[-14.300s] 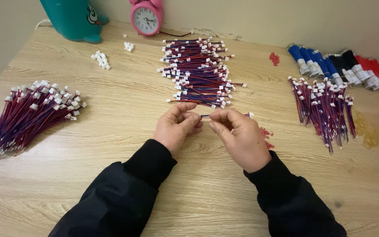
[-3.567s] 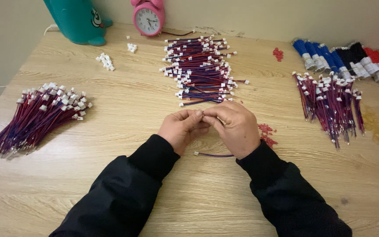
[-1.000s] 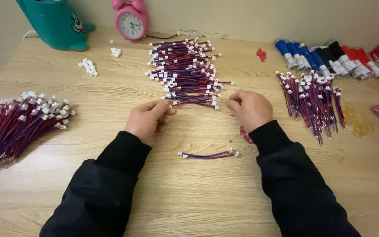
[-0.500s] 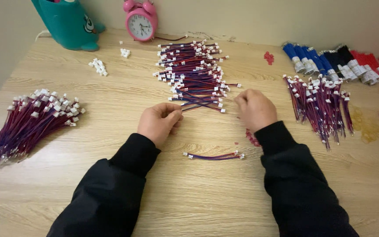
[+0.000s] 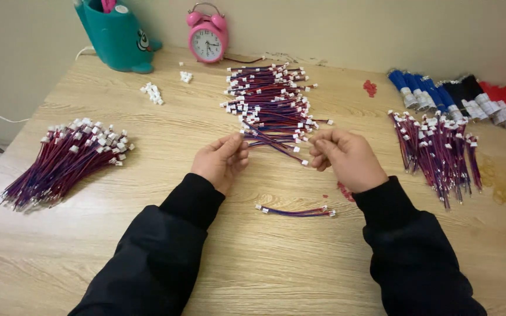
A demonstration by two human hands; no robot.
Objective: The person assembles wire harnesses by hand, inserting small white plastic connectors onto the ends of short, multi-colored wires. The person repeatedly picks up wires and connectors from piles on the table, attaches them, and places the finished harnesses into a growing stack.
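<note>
My left hand (image 5: 221, 161) and my right hand (image 5: 345, 157) each pinch an end of a few red-and-blue wire leads (image 5: 273, 143) with white plug ends, lifted at the near edge of a central pile of such leads (image 5: 267, 99). One short bundle of leads (image 5: 296, 211) lies on the wooden table (image 5: 147, 246) just in front of my hands, between my black sleeves.
A large bundle of the same leads (image 5: 65, 161) lies at the left, another bundle (image 5: 437, 149) at the right. At the back stand a teal holder (image 5: 115, 35), a pink alarm clock (image 5: 207, 36), loose white connectors (image 5: 152, 92) and blue, black and red rolls (image 5: 458, 98).
My hands let go of a finished short bundle, now lying on the table, and reached forward to the central pile, lifting a few leads from its near edge.
</note>
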